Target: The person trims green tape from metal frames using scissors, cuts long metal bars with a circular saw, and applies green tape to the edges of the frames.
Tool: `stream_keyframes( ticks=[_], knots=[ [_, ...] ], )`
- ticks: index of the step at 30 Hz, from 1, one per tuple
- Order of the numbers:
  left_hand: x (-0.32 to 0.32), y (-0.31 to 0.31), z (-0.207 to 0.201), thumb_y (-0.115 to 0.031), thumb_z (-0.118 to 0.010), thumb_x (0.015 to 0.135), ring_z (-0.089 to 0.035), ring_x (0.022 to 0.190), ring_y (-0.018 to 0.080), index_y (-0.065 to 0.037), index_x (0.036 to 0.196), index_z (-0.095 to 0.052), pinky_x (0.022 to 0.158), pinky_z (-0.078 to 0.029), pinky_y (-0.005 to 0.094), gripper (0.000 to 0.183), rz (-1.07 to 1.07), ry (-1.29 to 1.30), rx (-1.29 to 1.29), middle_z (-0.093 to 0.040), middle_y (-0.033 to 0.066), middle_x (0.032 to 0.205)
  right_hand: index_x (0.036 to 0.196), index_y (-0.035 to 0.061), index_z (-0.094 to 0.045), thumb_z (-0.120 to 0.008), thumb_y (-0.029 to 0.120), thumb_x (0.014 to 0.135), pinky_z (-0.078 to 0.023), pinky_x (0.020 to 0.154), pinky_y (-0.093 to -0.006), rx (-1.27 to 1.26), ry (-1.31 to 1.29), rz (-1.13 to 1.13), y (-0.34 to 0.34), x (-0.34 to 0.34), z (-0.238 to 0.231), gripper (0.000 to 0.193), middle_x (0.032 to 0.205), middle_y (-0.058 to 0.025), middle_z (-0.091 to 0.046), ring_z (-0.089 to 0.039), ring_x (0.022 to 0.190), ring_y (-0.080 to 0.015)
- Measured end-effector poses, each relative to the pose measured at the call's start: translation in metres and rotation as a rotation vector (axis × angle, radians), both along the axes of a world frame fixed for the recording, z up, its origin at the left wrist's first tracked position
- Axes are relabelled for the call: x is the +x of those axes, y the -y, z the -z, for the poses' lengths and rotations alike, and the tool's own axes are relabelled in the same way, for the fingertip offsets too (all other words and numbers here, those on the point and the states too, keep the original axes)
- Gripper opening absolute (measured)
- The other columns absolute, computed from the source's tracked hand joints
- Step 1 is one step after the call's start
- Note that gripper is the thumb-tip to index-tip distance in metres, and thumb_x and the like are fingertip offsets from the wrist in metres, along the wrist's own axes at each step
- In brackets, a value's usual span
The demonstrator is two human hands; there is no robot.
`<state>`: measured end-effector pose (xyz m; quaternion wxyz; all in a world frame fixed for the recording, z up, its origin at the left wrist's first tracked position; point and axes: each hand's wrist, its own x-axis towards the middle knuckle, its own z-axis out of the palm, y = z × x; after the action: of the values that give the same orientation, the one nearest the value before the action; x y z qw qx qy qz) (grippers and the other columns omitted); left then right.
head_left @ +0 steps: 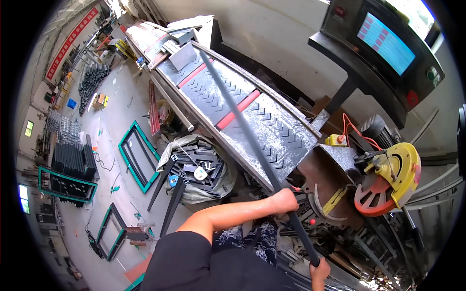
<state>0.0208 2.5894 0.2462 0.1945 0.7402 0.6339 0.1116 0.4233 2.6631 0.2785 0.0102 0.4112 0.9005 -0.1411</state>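
A long, straight dark grey bar point(245, 131), like a metal profile, runs slantwise from the far end of the conveyor belt point(297, 138) down to my body. My left hand point(284, 201) is closed around it just off the belt's near end. Lower right, my right hand point(319, 269) grips the bar close to its near end. The bar passes above the belt, which is grey with raised chevrons and whitish dust; whether it touches the belt, I cannot tell. Right of my left hand stands a cut-off saw point(400, 169) with a yellow guard and a red-orange lower cover.
A control panel with a lit screen point(387, 42) hangs at the upper right. Left of the belt, a large sack point(194, 196) holds dark offcuts, with a tape measure on top. Green-edged frames point(130, 167) lie on the floor. Metal scraps surround the saw's base.
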Motion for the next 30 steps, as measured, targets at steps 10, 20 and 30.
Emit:
stream_keyframes(
  ticks=[10,20,30],
  knots=[
    [-0.15,-0.026,0.049,-0.027,-0.073,0.068,-0.068,0.081,0.0256,-0.022,0.084,-0.066,0.073,-0.047,0.0433,0.018,-0.112,-0.258,-0.254,-0.067,0.001,0.074,0.078,0.0079,-0.058,-0.077,0.025,0.07,-0.05,0.061,-0.0507,-0.142,-0.043,-0.062,-0.06,-0.159,0.028,0.026,0.07,-0.0179,-0.064,-0.064,0.07,-0.0404],
    [-0.225,-0.065,0.066,-0.024,-0.075,0.066,-0.068,0.083,0.0279,-0.018,0.081,-0.067,0.072,-0.048,0.0443,0.019,-0.249,-0.203,-0.233,-0.068,0.0043,0.077,0.08,0.0074,-0.059,-0.076,0.026,0.071,-0.05,0.065,-0.0491,-0.162,0.117,-0.196,-0.14,-0.251,0.041,0.026,0.071,-0.0184,-0.064,-0.064,0.073,-0.0397],
    [-0.307,-0.046,0.094,-0.02,-0.069,0.071,-0.069,0.081,0.0305,-0.018,0.084,-0.068,0.068,-0.054,0.0456,0.013,-0.278,-0.321,-0.339,-0.07,0.0074,0.082,0.09,0.0071,-0.062,-0.077,0.028,0.075,-0.05,0.07,-0.0495,-0.241,0.088,-0.268,-0.129,-0.332,0.054,0.03,0.08,-0.02,-0.066,-0.064,0.08,-0.0404]
  ],
)
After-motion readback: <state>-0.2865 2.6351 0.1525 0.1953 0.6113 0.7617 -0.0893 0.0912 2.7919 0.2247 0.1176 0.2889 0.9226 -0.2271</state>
